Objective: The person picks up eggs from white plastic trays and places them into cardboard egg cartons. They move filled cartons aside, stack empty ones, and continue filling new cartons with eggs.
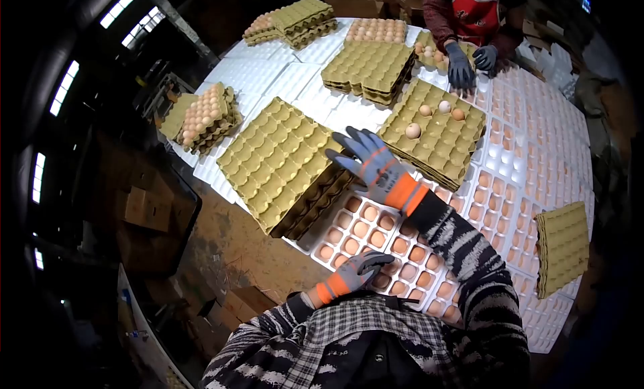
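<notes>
My right hand (373, 166), in a grey and orange glove, reaches forward with its fingers stretched out. It is open and holds nothing I can see. Its fingertips are at the right corner of a tall stack of pulp egg trays (278, 157). My left hand (353, 271), gloved the same way, rests low over the near edge of a white plastic egg tray (315, 255). Its fingers are loosely bent and apart from the thumb, just above brown eggs (381, 280). More eggs (351, 245) sit in the compartments around it.
Another pulp stack (436, 137) carries several loose eggs on top. Farther back are more pulp trays (367, 63) and filled egg trays (201, 114). Opposite me, a co-worker's gloved hands (461, 67) work over eggs. Pulp trays (562, 248) lie at the right edge.
</notes>
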A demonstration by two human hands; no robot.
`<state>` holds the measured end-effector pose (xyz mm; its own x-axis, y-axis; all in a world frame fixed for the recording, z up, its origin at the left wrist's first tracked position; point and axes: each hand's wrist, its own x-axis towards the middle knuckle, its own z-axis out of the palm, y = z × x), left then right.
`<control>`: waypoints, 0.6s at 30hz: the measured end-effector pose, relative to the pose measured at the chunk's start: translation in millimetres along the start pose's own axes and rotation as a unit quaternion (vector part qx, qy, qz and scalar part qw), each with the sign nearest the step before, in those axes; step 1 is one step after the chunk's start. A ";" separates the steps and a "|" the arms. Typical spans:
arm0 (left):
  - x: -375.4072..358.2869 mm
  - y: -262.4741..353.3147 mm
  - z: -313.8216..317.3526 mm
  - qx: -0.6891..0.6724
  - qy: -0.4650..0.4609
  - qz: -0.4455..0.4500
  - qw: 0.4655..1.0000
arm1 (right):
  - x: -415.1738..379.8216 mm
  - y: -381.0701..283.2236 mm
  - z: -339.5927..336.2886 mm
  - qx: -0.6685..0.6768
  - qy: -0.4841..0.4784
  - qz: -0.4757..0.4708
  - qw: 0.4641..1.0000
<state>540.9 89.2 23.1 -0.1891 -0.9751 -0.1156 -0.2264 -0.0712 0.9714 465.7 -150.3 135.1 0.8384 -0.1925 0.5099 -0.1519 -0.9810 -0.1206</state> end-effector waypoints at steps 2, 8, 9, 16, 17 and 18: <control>-15.8 9.1 -22.5 0.014 0.031 0.002 0.999 | 47.9 -18.7 30.8 0.002 -0.033 -0.082 0.996; -73.4 1.1 -61.7 0.118 0.114 0.042 0.986 | 84.0 -36.3 64.4 0.027 -0.043 -0.114 0.992; -83.0 4.5 -65.1 0.117 0.121 0.023 0.986 | 74.4 -38.4 56.5 -0.015 0.030 -0.095 0.995; -116.2 -12.7 -74.7 0.103 0.140 0.018 0.985 | -134.9 -21.1 -100.1 -0.241 0.117 0.302 0.915; -113.5 -10.9 -73.9 0.099 0.137 0.020 0.985 | -176.1 -16.5 -119.8 -0.325 0.134 0.346 0.870; -109.0 -5.2 -73.7 0.099 0.129 0.026 0.986 | -219.6 -12.0 -137.0 -0.389 0.148 0.402 0.816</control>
<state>633.2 180.5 46.0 0.0379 -0.9992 0.0139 -0.4096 -0.0029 0.9123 211.7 -99.5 141.3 0.1582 -0.6652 0.7297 -0.9728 -0.2316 -0.0001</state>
